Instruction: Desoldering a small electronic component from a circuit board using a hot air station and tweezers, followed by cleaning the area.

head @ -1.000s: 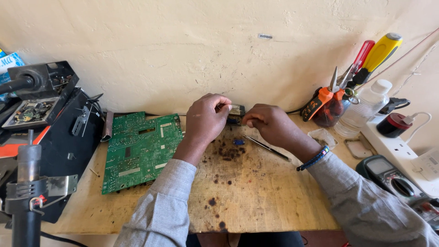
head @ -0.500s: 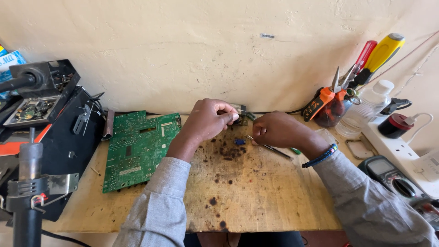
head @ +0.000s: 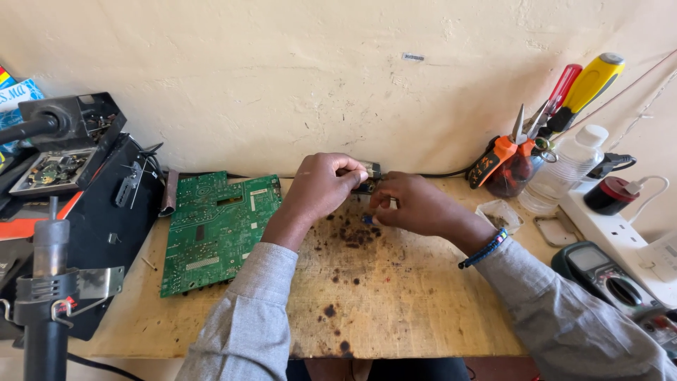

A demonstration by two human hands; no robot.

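Note:
My left hand (head: 321,189) is closed around a small dark component (head: 369,171), held just above the back of a scorched wooden work board (head: 395,303). My right hand (head: 416,206) sits right beside it. Its fingers are curled, with the tips close under the component. Whether those fingers pinch anything is hidden. A tiny blue part (head: 367,219) lies on the board below both hands, among the dark burn marks. Both forearms are in grey sleeves, and the right wrist has a blue bracelet.
A green circuit board (head: 218,226) lies to the left. Further left are black repair equipment (head: 70,162) and a hot-air tool (head: 46,282). On the right stand a holder with pliers and screwdrivers (head: 522,152), a clear bottle (head: 568,166), a small plastic tray (head: 497,212), a white power strip (head: 620,226) and a multimeter (head: 599,271).
My right hand has shifted left, closer to my left hand and the component. The thin tool seen under it earlier no longer shows. My left hand has stayed almost still.

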